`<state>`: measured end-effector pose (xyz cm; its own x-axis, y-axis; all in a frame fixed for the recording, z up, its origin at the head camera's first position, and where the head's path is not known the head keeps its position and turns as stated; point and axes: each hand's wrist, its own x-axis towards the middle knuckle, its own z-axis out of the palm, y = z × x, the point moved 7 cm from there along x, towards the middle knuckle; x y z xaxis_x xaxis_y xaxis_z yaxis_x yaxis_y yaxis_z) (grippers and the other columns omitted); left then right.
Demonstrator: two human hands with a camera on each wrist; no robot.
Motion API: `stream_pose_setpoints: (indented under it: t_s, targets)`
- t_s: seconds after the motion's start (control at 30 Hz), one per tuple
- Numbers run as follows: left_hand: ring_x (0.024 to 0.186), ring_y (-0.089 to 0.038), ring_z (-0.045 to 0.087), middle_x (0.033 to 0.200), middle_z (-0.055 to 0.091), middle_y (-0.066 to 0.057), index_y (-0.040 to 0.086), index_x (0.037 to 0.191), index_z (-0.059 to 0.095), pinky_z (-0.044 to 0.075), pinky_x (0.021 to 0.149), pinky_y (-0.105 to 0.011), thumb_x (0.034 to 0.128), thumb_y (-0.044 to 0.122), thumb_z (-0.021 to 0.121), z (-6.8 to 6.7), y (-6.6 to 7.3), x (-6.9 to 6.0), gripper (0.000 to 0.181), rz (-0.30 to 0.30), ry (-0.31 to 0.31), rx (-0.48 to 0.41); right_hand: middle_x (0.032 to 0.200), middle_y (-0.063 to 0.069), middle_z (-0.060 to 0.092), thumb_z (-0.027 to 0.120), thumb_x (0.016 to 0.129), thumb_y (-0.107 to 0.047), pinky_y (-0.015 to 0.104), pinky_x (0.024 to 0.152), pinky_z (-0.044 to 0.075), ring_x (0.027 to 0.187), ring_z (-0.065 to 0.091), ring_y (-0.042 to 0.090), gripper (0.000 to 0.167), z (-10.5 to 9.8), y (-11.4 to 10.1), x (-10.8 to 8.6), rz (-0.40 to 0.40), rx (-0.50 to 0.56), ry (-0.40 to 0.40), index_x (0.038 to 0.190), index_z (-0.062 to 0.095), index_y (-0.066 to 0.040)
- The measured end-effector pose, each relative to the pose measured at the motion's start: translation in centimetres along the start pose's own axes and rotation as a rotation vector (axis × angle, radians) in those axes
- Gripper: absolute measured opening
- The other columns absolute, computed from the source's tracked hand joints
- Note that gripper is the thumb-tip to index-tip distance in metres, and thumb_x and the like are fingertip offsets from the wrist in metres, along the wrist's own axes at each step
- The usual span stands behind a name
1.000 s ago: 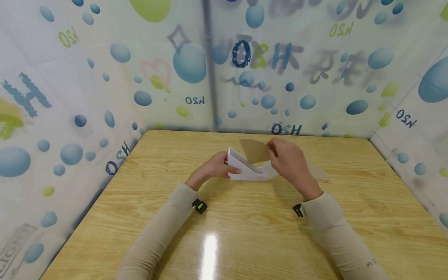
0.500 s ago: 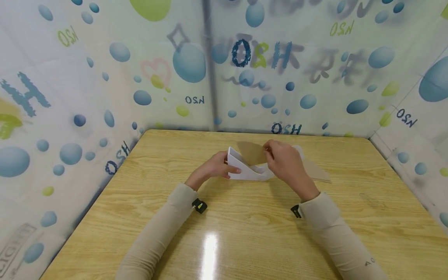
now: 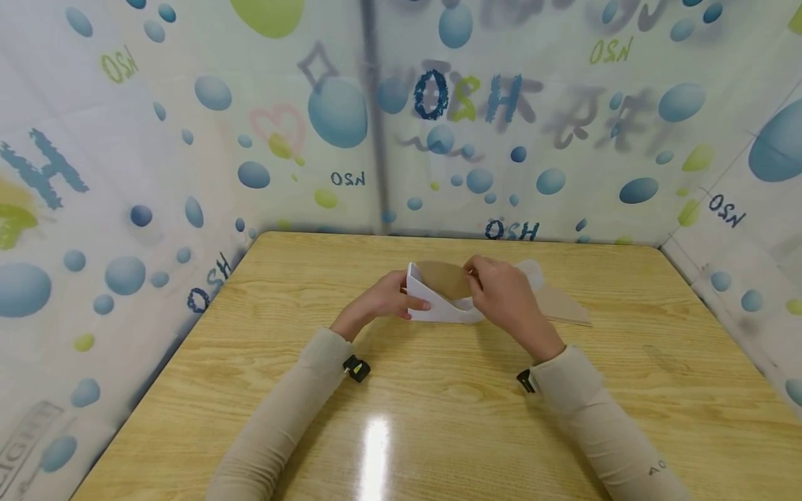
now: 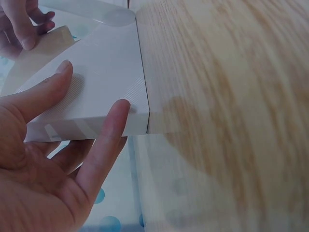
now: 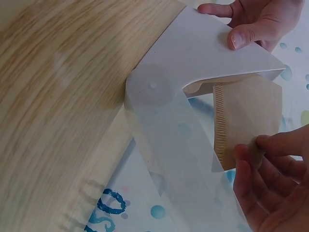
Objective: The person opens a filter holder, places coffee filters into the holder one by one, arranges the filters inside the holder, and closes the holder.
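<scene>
The white holder (image 3: 442, 312) hides the lower part of the brown paper (image 3: 442, 280).

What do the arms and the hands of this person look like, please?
The left sleeve and right sleeve are beige, the right with small dark marks. A black device shows near each cuff. The left hand and right hand are bare.

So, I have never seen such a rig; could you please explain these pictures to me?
There is no robot: these are a person's two bare hands. The wide view comes from a camera on the head; the two close-ups come from cameras on the wrists. On the wooden table is a white holder with its translucent lid open. The left hand grips the holder's tall end, and the right hand pinches a brown paper coffee filter at its opening. Brown paper, probably more filters, lies on the table to the right.
</scene>
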<state>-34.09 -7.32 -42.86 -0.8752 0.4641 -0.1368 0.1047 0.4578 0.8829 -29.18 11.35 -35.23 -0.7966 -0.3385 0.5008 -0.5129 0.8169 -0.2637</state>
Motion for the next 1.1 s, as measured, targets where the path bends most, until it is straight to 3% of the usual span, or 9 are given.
stream_pose_setpoints:
  t_s: [1.1]
  targets:
    - [0.096, -0.022, 0.069, 0.121, 0.071, -0.016, 0.009, 0.131, 0.06, 0.061, 0.069, -0.031, 0.0923, 0.015, 0.079, 0.0, -0.1, 0.1, 0.044, -0.009, 0.006, 0.014, 0.094, 0.012, 0.076, 0.065, 0.1, -0.011, 0.034, 0.058, 0.053, 0.066, 0.065, 0.019, 0.012, 1.8, -0.7, -0.2, -0.023, -0.037, -0.073, 0.108, 0.071, -0.003]
